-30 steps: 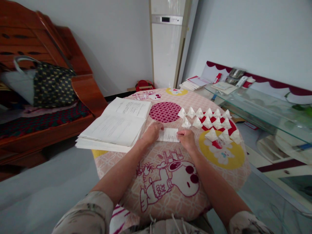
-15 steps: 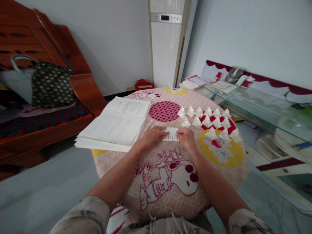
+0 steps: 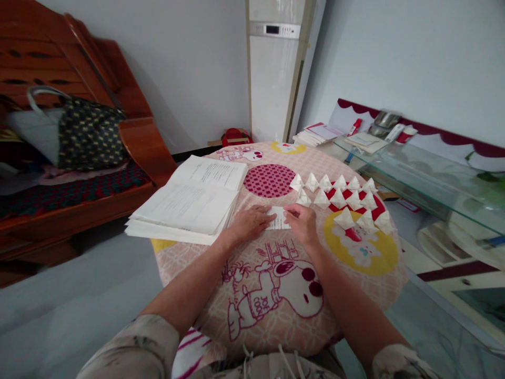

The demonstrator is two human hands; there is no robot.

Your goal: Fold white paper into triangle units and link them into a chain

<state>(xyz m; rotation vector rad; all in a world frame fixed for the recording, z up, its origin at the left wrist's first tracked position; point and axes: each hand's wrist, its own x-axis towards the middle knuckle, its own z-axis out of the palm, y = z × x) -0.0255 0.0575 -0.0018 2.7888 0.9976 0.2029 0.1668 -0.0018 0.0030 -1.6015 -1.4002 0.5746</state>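
Note:
A small folded piece of printed paper (image 3: 278,217) lies on the tablecloth between my hands. My left hand (image 3: 251,223) holds its left side down, thumb and fingers resting at that edge. The right edge is pinched between the thumb and fingertips of my right hand (image 3: 303,220). To the right stand several folded white paper pyramids (image 3: 338,198) in rough rows. An open book (image 3: 185,202) with loose-looking printed pages lies left of my hands.
The round table has a pink patterned cloth (image 3: 276,295). Beyond its right side is a glass-topped cabinet (image 3: 426,173) with papers (image 3: 315,134) and a cup (image 3: 405,135). A wooden bench (image 3: 138,142) with a dark patterned bag (image 3: 90,134) is at left.
The view has shifted slightly, moving the scene a little to the right. My right fingers have moved inward over the paper's right edge; my left hand stays at its left side.

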